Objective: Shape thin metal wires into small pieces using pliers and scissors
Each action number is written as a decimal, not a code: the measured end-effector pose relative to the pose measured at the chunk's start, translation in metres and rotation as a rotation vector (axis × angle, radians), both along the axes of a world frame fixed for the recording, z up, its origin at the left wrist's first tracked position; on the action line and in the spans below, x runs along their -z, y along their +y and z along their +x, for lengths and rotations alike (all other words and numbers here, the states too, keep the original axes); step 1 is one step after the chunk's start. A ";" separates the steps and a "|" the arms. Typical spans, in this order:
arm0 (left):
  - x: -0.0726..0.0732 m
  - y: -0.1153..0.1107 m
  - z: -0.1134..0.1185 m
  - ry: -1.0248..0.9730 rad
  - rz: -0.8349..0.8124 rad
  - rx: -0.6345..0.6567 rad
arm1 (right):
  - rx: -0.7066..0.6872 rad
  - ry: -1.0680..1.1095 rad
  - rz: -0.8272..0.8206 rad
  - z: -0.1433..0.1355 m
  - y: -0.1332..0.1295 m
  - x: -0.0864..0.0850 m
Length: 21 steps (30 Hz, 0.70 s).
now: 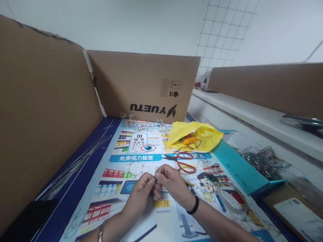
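Note:
My left hand (144, 189) and my right hand (171, 179) meet over the middle of the printed poster (166, 227) on the table. Both are closed, thumbs and fingers pinched together at nearly one spot. Between the fingertips is what looks like a thin wire (156, 168); a short bit sticks up and the rest is hidden by my fingers. Just beyond my right hand lie scissors with red-orange handles (187, 167), blades pointing left. A tool with yellow handles (189, 183) is partly covered by my right hand.
A yellow bag (205, 137) lies open behind the scissors. On the right are a coil of wire (231, 196) and a teal box (241, 171) holding tangled wire pieces (262, 161). Straight wires (72, 167) lie along the left edge. Cardboard walls (146, 82) stand at the left and back.

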<state>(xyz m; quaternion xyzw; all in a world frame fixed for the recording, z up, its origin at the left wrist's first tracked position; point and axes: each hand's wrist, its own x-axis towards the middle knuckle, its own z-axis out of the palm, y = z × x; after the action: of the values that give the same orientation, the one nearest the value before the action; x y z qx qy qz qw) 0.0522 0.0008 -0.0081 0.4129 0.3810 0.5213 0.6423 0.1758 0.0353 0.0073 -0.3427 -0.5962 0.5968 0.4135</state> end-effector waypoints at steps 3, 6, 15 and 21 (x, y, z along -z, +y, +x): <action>0.001 0.000 0.000 -0.007 0.002 -0.004 | -0.024 0.031 -0.007 0.000 0.000 0.001; 0.001 0.000 0.000 0.017 0.003 -0.007 | -0.020 0.029 -0.001 0.000 0.000 0.004; 0.004 0.000 -0.001 0.016 0.032 -0.004 | 0.012 -0.022 0.013 0.001 0.001 0.002; 0.003 0.000 -0.001 0.000 0.019 0.002 | 0.041 -0.026 0.016 0.000 0.001 0.005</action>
<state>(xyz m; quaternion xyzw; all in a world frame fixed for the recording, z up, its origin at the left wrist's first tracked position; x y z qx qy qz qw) 0.0514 0.0011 -0.0114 0.4195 0.3758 0.5243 0.6387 0.1756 0.0366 0.0023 -0.3595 -0.5991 0.5789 0.4204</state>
